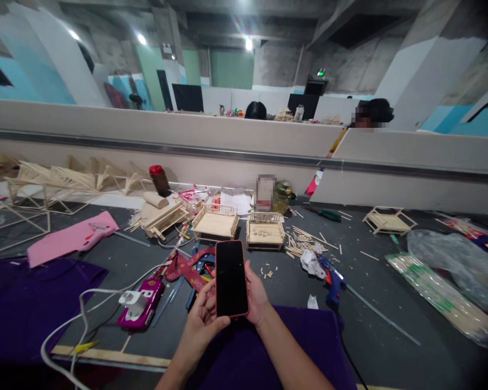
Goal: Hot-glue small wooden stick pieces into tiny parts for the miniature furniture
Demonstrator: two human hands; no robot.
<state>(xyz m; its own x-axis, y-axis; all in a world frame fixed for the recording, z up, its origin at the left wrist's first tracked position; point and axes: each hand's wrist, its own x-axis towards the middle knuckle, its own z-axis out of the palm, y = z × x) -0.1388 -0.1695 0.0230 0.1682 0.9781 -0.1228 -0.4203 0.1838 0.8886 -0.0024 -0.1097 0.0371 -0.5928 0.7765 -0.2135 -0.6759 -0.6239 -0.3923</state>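
A smartphone (231, 279) with a dark screen and a reddish case is held upright between both my hands over the front of the table. My left hand (203, 313) grips its left side, thumb along the lower edge. Behind its right side curls my right hand (257, 292), whose fingers are mostly hidden by the phone. A red printed ribbon (189, 271) lies just left of the phone. Beyond it stand two small stick-built frames, one a wooden bed model (215, 223), the other a bed model with small pieces on top (265, 233).
A magenta power strip (142, 303) with white cables lies at left, near a pink glue gun (100, 230). A blue glue gun (333, 281), loose sticks (309, 241) and bagged sticks (443, 298) lie at right. A red-lidded bottle (159, 181) stands by the partition (228, 132).
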